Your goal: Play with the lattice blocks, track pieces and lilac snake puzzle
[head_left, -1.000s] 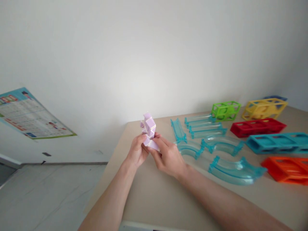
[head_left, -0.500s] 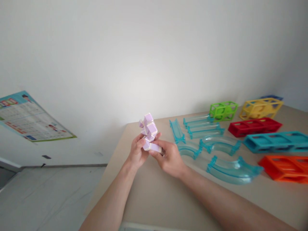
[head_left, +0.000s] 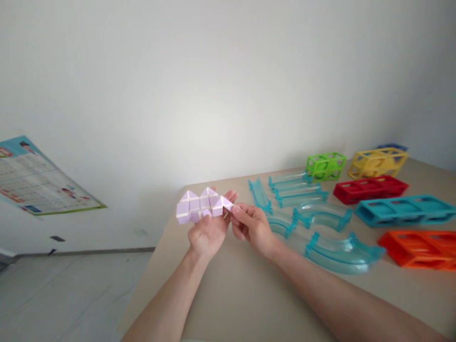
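Observation:
A pale purple twist puzzle [head_left: 200, 206] made of linked wedge pieces lies sideways above the near left corner of the beige table [head_left: 249, 289]. My left hand [head_left: 208, 230] cups it from below, palm up, fingers curled against its underside. My right hand [head_left: 251, 225] pinches the puzzle's right end between thumb and fingertips. Both forearms reach in from the bottom of the head view.
To the right lie several clear teal track pieces, straight [head_left: 260, 194] and curved [head_left: 342, 247]. Behind them stand open frame blocks: green [head_left: 325, 166], yellow [head_left: 377, 162], red [head_left: 370, 188], teal [head_left: 406, 210], orange [head_left: 420, 247]. A white wall rises behind; a poster [head_left: 32, 180] lies on the floor at left.
The puzzle went from an upright twisted clump to a flatter strip lying sideways to the left. My left hand turned palm up under it; my right hand shifted to its right end.

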Tool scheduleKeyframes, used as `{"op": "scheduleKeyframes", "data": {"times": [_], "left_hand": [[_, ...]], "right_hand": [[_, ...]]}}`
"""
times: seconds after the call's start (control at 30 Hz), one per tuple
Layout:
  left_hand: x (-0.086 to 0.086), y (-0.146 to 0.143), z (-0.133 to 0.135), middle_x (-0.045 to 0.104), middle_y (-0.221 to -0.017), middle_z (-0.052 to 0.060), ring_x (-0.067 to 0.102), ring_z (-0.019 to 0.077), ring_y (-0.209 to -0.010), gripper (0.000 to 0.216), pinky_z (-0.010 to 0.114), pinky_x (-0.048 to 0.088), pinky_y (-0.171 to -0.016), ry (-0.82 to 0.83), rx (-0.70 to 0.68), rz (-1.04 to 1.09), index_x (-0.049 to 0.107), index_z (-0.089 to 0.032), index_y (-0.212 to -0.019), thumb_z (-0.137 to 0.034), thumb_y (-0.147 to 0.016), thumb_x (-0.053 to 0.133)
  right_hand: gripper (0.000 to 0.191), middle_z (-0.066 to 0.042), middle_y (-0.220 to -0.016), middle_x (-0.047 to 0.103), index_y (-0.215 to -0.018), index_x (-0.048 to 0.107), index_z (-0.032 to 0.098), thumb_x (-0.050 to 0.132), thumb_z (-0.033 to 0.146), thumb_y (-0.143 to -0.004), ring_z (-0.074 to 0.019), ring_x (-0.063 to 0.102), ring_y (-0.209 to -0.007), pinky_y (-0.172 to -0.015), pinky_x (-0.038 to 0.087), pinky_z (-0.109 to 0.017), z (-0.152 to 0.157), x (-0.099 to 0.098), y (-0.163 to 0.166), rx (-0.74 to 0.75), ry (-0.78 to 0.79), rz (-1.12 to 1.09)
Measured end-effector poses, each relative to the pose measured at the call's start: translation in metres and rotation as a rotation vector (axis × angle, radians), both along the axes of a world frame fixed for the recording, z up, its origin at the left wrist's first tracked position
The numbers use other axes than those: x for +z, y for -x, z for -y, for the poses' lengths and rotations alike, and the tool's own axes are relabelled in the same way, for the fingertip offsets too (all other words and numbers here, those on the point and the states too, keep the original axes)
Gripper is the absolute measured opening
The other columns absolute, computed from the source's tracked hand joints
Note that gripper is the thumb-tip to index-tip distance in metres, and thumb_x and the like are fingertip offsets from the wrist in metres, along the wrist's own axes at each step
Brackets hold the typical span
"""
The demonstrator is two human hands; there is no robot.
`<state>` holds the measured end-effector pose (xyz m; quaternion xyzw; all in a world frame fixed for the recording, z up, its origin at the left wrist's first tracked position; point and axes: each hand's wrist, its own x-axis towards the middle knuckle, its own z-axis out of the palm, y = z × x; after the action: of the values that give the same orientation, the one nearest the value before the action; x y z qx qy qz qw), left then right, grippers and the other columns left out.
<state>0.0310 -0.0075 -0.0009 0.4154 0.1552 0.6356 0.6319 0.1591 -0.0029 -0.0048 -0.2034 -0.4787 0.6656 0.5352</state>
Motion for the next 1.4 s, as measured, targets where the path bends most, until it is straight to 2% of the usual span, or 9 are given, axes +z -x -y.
{"op": "scheduleKeyframes", "data": {"times": [0.13,0.3,0.47,0.6,0.73,0.83,1.0,1.17,1.4], "left_hand": [[0.005,0.009,0.001,0.059,-0.13,0.012,0.039,0.0383,-0.133,0.087,0.055,0.032,-0.105,-0.049,-0.14,-0.066,0.047,-0.03,-0.134,-0.05,-0.056,0.078],[0.0,0.016,-0.003,0.069,-0.11,0.005,0.047,0.0334,-0.127,0.068,0.05,0.033,-0.106,0.024,-0.106,-0.14,0.062,-0.032,-0.118,-0.041,-0.055,0.085],[-0.002,0.017,-0.009,0.069,-0.085,-0.002,0.064,0.0203,-0.09,0.054,0.038,0.043,-0.095,0.048,-0.015,-0.167,0.071,-0.032,-0.095,-0.037,-0.045,0.091],[-0.001,0.025,-0.013,0.068,-0.079,-0.001,0.055,0.012,-0.06,0.049,0.034,0.047,-0.081,0.017,0.023,-0.279,0.072,-0.025,-0.086,-0.027,-0.042,0.091],[0.002,0.042,-0.017,0.066,-0.07,0.003,0.057,0.0168,-0.064,0.033,0.031,0.046,-0.073,-0.027,-0.002,-0.488,0.072,-0.019,-0.086,-0.039,-0.061,0.081],[0.004,0.048,-0.017,0.067,-0.075,0.005,0.059,0.0181,-0.067,0.031,0.029,0.045,-0.066,-0.03,0.037,-0.496,0.071,-0.019,-0.08,-0.046,-0.066,0.077],[0.008,0.037,-0.013,0.062,-0.065,0.003,0.053,0.0152,-0.053,0.04,0.03,0.041,-0.057,-0.021,0.055,-0.417,0.071,-0.016,-0.079,-0.054,-0.067,0.073],[0.007,0.027,-0.012,0.065,-0.065,0.004,0.054,0.0147,-0.051,0.03,0.031,0.041,-0.054,-0.018,0.066,-0.385,0.071,-0.014,-0.075,-0.037,-0.058,0.083],[0.003,0.023,-0.017,0.068,-0.07,0.006,0.063,0.0206,-0.068,0.014,0.035,0.05,-0.064,0.098,0.057,-0.303,0.071,-0.012,-0.071,-0.021,-0.064,0.079]], "right_hand": [[0.029,0.008,-0.056,0.038,-0.082,0.059,0.013,0.059,0.041,-0.086,-0.0018,0.025,-0.035,-0.037,0.022,-0.017,0.001,0.002,0.0,0.313,0.248,-0.334],[0.04,0.009,-0.052,0.035,-0.084,0.059,0.012,0.035,0.041,-0.098,-0.0013,0.014,-0.03,-0.03,0.02,-0.015,0.005,0.004,-0.004,0.65,0.452,-0.411],[0.046,0.01,-0.048,0.032,-0.082,0.059,0.009,0.029,0.039,-0.1,-0.0006,0.012,-0.028,-0.028,0.019,-0.012,0.004,0.007,-0.005,0.684,0.588,-0.384],[0.043,0.011,-0.044,0.031,-0.076,0.058,0.01,0.034,0.038,-0.098,-0.0005,0.012,-0.026,-0.027,0.02,-0.012,0.005,0.009,-0.006,0.631,0.607,-0.366],[0.047,0.01,-0.039,0.032,-0.074,0.059,0.012,0.029,0.04,-0.098,-0.0025,0.015,-0.023,-0.024,0.02,-0.014,0.01,0.006,-0.004,0.733,0.609,-0.32],[0.046,0.01,-0.04,0.033,-0.076,0.058,0.012,0.03,0.041,-0.098,-0.0028,0.017,-0.023,-0.023,0.021,-0.014,0.011,0.006,-0.002,0.778,0.605,-0.3],[0.044,0.012,-0.043,0.029,-0.075,0.056,0.011,0.031,0.038,-0.099,-0.0007,0.015,-0.025,-0.025,0.018,-0.012,0.006,0.009,-0.003,0.705,0.634,-0.277],[0.032,0.013,-0.044,0.029,-0.073,0.055,0.013,0.047,0.037,-0.093,-0.0001,0.014,-0.026,-0.027,0.017,-0.012,0.001,0.012,-0.01,0.579,0.578,-0.07],[0.038,0.01,-0.041,0.037,-0.07,0.055,0.015,0.051,0.05,-0.087,-0.0055,0.036,-0.025,-0.028,0.022,-0.017,0.0,0.011,-0.01,0.154,0.237,0.303]]}}
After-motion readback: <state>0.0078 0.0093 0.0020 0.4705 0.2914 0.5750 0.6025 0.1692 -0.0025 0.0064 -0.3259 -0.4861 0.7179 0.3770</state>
